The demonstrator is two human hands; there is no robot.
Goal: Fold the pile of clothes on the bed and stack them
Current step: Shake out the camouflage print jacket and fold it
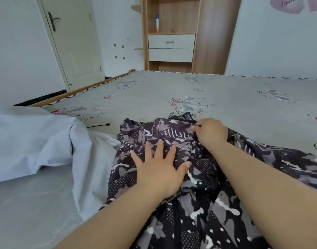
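patterned garment [199, 203] cut off below, wall lettering [291, 1] cropped

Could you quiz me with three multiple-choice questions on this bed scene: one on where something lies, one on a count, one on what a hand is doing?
1. Where does the pale blue garment lie relative to the dark patterned garment?
A. to its left
B. to its right
C. on top of it

2. How many drawers does the wooden shelf unit show?
A. one
B. two
C. four

3. What is the left hand doing?
A. pinching cloth
B. hanging in the air
C. pressing flat on the cloth

Answers: 1 A, the blue cloth is heaped at the left side of the bed. 2 B, two white fronts are stacked. 3 C, its fingers are spread on the fabric, while the right hand pinches an edge.
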